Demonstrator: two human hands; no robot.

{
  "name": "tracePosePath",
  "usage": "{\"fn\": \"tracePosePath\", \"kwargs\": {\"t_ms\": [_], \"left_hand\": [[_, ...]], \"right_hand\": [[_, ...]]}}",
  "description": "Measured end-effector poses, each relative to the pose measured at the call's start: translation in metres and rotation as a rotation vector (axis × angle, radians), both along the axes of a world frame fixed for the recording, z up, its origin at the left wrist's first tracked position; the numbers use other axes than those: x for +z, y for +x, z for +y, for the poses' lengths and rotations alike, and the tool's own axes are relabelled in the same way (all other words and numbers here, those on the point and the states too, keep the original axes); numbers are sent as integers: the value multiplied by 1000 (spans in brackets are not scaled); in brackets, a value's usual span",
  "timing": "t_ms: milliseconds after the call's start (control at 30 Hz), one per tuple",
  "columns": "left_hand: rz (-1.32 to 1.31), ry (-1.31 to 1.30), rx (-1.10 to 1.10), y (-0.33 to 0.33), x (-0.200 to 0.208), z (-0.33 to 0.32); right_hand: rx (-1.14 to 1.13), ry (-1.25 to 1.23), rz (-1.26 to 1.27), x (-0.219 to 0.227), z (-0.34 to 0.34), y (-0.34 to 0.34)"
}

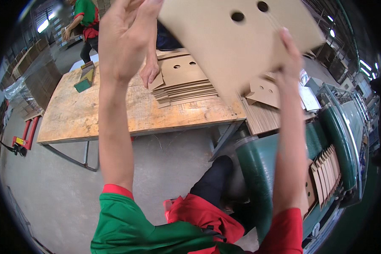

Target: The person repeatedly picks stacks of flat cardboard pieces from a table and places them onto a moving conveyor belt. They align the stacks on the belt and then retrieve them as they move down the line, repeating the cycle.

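Head view: both hands, left hand and right hand, have fingers grasping a raised cardboard sheet (two punched holes), which could slip onto the stack at the surface's far edge.

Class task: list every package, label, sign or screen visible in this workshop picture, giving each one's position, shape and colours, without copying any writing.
Cardboard sheet: held overhead by left hand and right hand; flat, brown, two round holes.
Stack of cardboard blanks: on the wooden table; flat, brown, punched.
Folded blanks: standing in the green machine, right; brown.
No signs or screens visible.
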State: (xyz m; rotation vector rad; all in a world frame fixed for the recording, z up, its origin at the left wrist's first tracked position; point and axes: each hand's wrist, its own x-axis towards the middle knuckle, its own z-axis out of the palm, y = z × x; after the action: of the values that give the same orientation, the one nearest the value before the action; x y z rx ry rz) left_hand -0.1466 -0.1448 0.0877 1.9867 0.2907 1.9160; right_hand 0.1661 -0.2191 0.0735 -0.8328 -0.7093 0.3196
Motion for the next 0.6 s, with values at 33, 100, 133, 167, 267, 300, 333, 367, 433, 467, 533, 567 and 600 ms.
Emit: {"fn": "tracePosePath", "kwargs": {"t_ms": [33,100,133,167,267,300,333,367,433,467,533,567,600], "left_hand": [[116,-80,66,-7,-5,14],[337,-233,200,-10,-21,44],[363,-295,192,-6,-33,59],[371,-355,191,-2,-44,72],[298,-508,49,4,-73,103],[261,-554,-23,4,-81,110],[198,-703,-90,5,-88,115],[220,-695,-56,6,-94,120],[276,-648,5,6,-100,127],[245,-713,2,6,-100,132],[222,-767,-40,5,-99,143],[222,-841,-28,4,-97,149],[212,-893,-22,4,-97,156]], "right_hand": [[9,60,119,-9,39,-11],[-20,41,412,-25,92,-33],[7,20,499,-31,111,-45],[71,93,592,-37,125,-58],[2,-27,629,-51,143,-87],[-35,-49,601,-56,145,-94],[-4,-55,595,-62,145,-96],[27,-59,590,-68,145,-98],[99,-67,572,-80,148,-101],[66,-117,584,-85,152,-102],[-5,-207,597,-94,160,-103],[-5,-263,608,-98,164,-103],[-8,-308,609,-102,168,-103]]}}
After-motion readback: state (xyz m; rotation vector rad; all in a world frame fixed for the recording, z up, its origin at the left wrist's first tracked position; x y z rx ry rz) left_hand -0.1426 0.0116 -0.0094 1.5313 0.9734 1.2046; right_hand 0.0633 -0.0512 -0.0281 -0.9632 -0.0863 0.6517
